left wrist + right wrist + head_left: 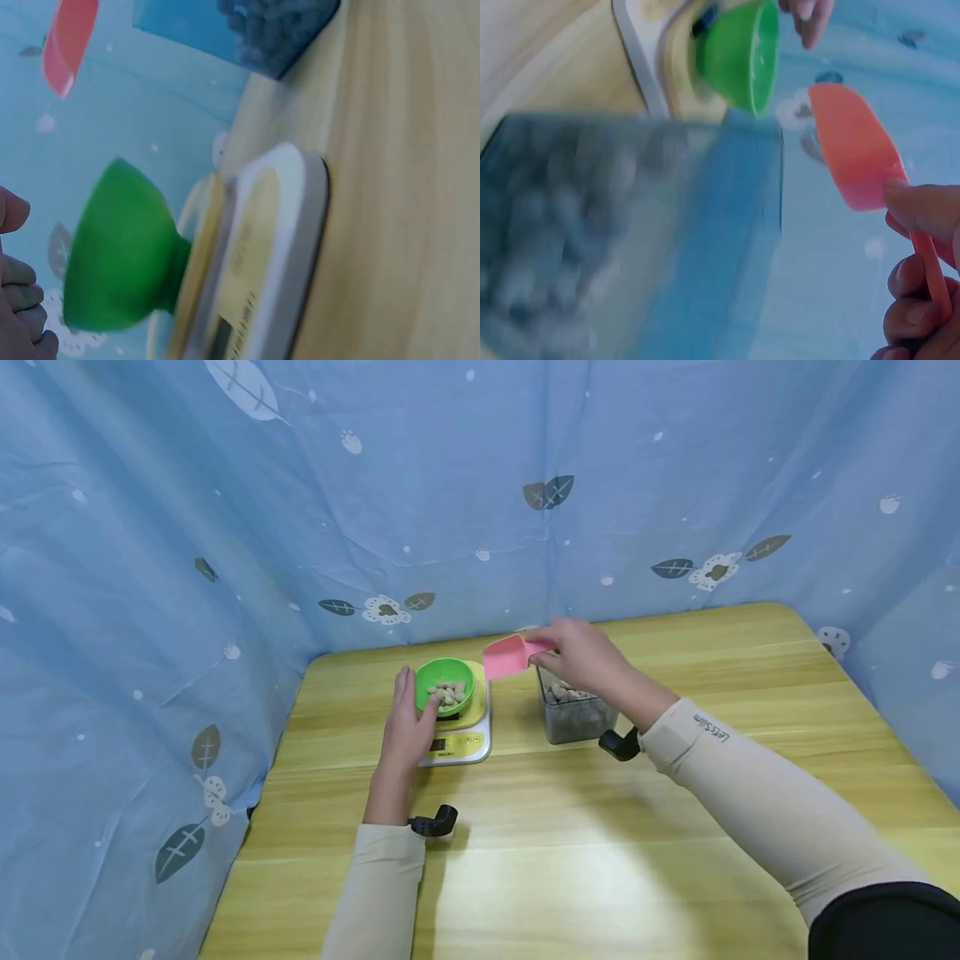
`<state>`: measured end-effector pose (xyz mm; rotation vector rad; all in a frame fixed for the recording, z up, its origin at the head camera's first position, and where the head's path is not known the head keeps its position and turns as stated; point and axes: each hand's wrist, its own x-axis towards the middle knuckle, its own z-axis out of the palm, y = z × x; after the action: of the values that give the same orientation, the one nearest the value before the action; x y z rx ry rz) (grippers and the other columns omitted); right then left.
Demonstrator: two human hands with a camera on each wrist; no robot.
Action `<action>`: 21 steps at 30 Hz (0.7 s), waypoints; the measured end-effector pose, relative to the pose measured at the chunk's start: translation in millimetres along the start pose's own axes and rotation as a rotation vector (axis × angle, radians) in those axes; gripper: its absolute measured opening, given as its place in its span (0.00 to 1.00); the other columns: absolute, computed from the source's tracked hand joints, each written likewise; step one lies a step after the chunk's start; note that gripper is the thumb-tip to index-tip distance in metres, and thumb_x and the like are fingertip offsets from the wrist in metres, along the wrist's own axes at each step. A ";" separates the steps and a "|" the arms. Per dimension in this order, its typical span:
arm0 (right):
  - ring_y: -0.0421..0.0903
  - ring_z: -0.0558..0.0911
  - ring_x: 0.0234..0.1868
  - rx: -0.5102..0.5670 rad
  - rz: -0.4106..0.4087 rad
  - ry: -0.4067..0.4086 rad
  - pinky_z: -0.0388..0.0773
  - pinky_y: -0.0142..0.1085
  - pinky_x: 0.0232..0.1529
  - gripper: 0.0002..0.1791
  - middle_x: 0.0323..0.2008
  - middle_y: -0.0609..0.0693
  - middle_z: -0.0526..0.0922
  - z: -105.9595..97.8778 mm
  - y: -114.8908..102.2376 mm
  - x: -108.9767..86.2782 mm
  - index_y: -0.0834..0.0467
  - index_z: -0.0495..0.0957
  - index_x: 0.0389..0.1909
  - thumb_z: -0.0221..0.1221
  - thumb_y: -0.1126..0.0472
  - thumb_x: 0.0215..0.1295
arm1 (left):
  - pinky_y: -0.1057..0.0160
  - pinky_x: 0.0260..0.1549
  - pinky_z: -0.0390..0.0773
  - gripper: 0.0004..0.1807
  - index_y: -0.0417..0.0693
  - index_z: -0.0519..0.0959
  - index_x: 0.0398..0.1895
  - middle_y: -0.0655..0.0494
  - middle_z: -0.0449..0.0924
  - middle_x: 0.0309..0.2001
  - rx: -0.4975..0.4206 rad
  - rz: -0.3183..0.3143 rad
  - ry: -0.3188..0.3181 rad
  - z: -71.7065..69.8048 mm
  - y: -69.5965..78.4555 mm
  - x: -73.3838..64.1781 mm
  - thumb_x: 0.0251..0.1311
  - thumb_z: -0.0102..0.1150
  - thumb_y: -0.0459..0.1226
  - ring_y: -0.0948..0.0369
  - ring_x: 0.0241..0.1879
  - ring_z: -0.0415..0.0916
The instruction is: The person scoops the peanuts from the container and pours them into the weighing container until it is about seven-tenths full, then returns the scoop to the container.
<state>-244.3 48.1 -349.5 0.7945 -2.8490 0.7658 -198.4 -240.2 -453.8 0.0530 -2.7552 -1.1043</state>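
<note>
My right hand (588, 656) grips a pink scoop (505, 657) by its handle, raised near the clear grey bin (577, 724). In the right wrist view the thumb presses where the scoop blade (851, 146) meets the handle. That bin contains pale pieces that look like peanuts (562, 693). More of them (447, 695) lie in the green bowl (435, 667), which stands on a yellow and white kitchen scale (482, 727). Beside the bowl's left rim is my left hand (407, 727), its fingers extended. The left wrist view shows this hand's fingertips (19, 270) a little apart from the bowl.
The scale and the bin stand side by side on a wood-grain table (540, 877), a short gap between them. Behind the table's far edge hangs a blue patterned curtain (465, 485). Each wrist carries a small black camera mount (435, 821).
</note>
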 end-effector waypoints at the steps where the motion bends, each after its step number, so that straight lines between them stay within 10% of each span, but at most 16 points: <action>1: 0.48 0.77 0.38 0.014 0.018 -0.006 0.75 0.42 0.37 0.19 0.40 0.51 0.81 -6.5 5.7 -4.0 0.51 0.80 0.53 0.62 0.53 0.60 | 0.50 0.71 0.46 0.38 0.56 0.39 0.75 0.69 0.29 0.75 -0.004 0.014 0.002 0.1 3.7 0.5 0.68 0.41 0.51 0.60 0.74 0.34; 10: 0.48 0.69 0.27 -0.060 0.062 -0.033 0.66 0.37 0.26 0.18 0.30 0.50 0.74 -48.8 49.7 -34.5 0.51 0.80 0.53 0.63 0.57 0.60 | 0.48 0.70 0.47 0.36 0.58 0.41 0.75 0.66 0.34 0.75 -0.031 0.188 -0.076 10.8 52.7 0.0 0.69 0.37 0.54 0.62 0.74 0.35; 21: 0.48 0.67 0.26 -0.476 -0.185 0.054 0.56 0.41 0.27 0.14 0.25 0.46 0.74 -39.4 59.6 -52.3 0.43 0.86 0.37 0.68 0.65 0.51 | 0.52 0.69 0.52 0.36 0.60 0.44 0.75 0.75 0.32 0.74 -0.012 0.357 -0.315 65.7 108.3 -4.0 0.68 0.38 0.57 0.66 0.73 0.36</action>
<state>-231.3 135.5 -352.7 0.9180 -2.6856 0.0742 -202.4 -116.5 -426.5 -0.6410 -2.8582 -1.1063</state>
